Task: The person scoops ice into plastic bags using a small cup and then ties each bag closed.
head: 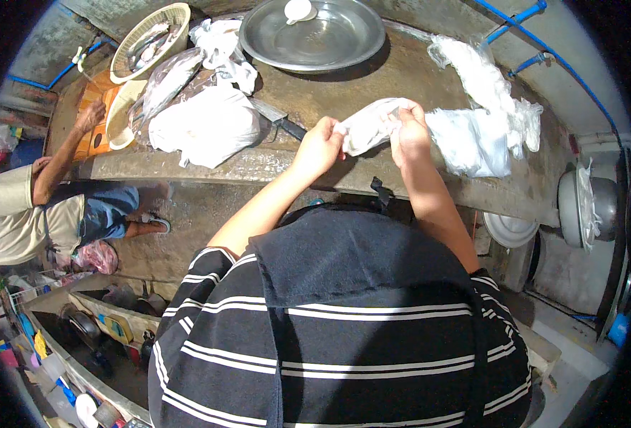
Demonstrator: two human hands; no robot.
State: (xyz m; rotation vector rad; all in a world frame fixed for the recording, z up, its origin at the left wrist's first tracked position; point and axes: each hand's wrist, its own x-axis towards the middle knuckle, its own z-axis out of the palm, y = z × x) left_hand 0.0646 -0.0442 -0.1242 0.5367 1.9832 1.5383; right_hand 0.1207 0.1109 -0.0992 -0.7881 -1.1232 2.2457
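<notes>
A white plastic bag [369,125] is stretched between my two hands above the concrete counter. My left hand [321,143] pinches its left end, and my right hand [411,134] grips the other end near its edge. To the right of my right hand lies a stack of clear plastic bags [468,140]. A cleaver with a dark handle [290,128] rests on the counter just left of my left hand, its blade partly under a full white plastic bag [208,125].
A large metal basin [315,40] holding a white dipper [298,9] stands at the back. Fish fill a woven-look plastic basket [179,32] at the left, near bagged fish [171,80]. Another person [32,208] works at the counter's left end. Crumpled plastic bags [481,75] lie back right.
</notes>
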